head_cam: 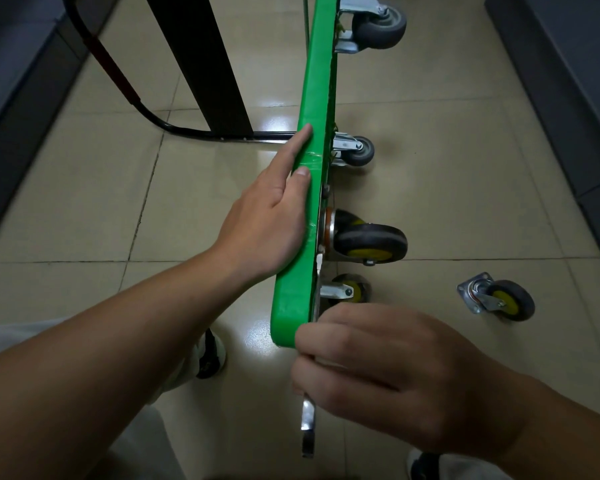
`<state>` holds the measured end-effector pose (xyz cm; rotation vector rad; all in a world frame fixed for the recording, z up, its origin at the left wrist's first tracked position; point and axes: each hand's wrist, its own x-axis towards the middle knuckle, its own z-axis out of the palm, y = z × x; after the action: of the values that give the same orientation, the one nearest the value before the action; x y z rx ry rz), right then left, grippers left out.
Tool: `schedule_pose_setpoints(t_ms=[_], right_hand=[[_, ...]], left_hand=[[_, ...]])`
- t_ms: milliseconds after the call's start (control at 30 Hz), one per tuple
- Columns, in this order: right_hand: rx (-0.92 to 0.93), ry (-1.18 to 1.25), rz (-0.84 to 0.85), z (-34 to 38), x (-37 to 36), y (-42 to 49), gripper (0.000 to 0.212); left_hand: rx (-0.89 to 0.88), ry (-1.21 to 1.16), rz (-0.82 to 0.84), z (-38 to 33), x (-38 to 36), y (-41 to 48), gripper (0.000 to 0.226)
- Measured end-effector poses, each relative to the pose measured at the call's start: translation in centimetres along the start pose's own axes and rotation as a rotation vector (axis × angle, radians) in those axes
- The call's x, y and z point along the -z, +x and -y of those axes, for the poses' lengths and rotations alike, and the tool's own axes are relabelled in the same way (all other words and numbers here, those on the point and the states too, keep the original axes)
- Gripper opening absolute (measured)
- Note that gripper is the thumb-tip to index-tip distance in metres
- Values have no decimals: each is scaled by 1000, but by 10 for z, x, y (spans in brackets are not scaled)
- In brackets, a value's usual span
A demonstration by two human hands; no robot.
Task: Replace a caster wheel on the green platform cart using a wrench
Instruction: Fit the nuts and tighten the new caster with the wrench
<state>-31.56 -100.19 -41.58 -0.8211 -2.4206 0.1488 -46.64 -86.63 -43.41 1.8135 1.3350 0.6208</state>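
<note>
The green platform cart [317,98] stands on its edge, its wheels pointing right. My left hand [271,220] rests flat against the cart's upper edge with straight fingers. My right hand [388,372] grips a silver wrench [308,427] at the cart's near corner; the wrench's upper end runs up behind the green edge toward the mount of a black caster with a yellow hub [369,242]. A loose caster with a yellow hub [497,299] lies on the floor to the right.
Two grey casters [378,26] [355,150] sit farther along the cart. The cart's black handle with a red grip [115,74] lies on the tiled floor at left beside a dark post [205,64]. Dark cabinets line both sides. My shoe [210,355] is below the cart.
</note>
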Motion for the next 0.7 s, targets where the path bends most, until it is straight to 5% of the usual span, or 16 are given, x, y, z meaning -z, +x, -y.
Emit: schedule_pose_setpoints(t_ms=[367, 533, 700], right_hand=[[4, 5, -14, -8, -9, -6, 9], [-171, 196, -102, -13, -1, 0, 15], [-430, 397, -385, -31, 11, 22, 12]], left_hand=[[-3, 8, 9, -1, 2, -1, 56], [6, 21, -6, -2, 2, -1, 58], [-2, 25, 18, -2, 3, -2, 58]])
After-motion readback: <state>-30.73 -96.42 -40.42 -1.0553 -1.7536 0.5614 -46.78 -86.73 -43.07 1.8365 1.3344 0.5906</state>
